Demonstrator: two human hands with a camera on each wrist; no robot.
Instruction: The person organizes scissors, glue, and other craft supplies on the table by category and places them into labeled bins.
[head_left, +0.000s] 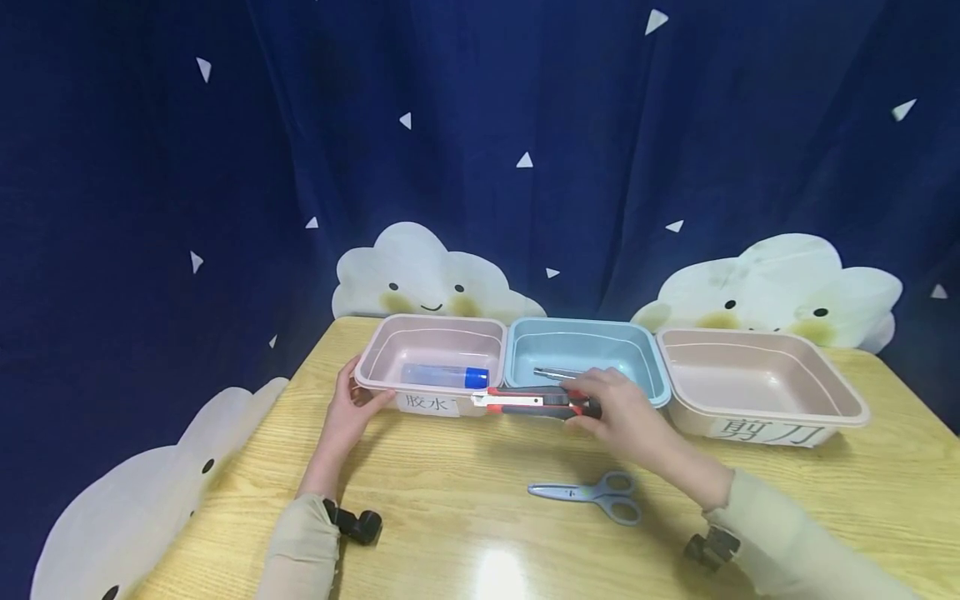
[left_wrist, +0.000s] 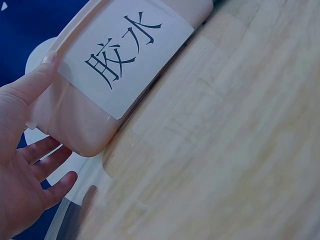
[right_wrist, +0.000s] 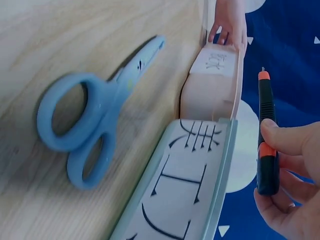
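Note:
My right hand (head_left: 618, 412) holds a red-and-black utility knife (head_left: 536, 402) over the front rim of the light blue bin (head_left: 585, 327), with the knife's silver end pointing left. In the right wrist view, thumb and fingers pinch the knife's handle (right_wrist: 267, 135). A slim silver item (head_left: 557, 373) lies inside the blue bin, partly hidden by the hand. At the left front corner of the pink bin (head_left: 431, 320), my left hand (head_left: 351, 417) grips the rim, thumb on the front. That bin contains a clear glue tube (head_left: 435, 376) with a blue cap.
Blue scissors (head_left: 592, 493) lie on the wooden table (head_left: 442, 508) in front of the bins. A beige bin (head_left: 772, 417) with a paper label stands at the right, beside the blue bin. Behind the table hangs a dark blue curtain (head_left: 480, 83) with cloud patterns.

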